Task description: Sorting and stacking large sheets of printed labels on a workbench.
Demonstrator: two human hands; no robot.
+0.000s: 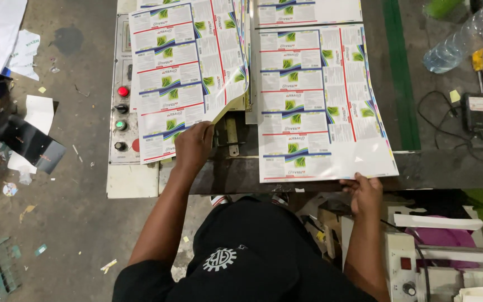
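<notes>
Workshop w/ stained concrete floor, paper scraps lying around. Head view looks straight down on a dark counter w/ a control panel at its left end: red, green and black buttons in a column.

Left hand grasps the near corner of a printed label sheet, fingers curled on the edge. That sheet is lifted and curling up on its right side, and it covers part of the panel. White sheet, rows of labels w/ green leaf graphics, blue and red lines.

Right hand pinches the near edge of a flat stack of label sheets, same print, lying flat on the counter right of centre. Stack's near edge overhangs the counter front slightly.

The two lots sit side by side; the lifted sheet's right edge curls up just beside the stack.

Clear plastic bottle top right, well apart from both hands. Black charger w/ cable at right edge.
</notes>
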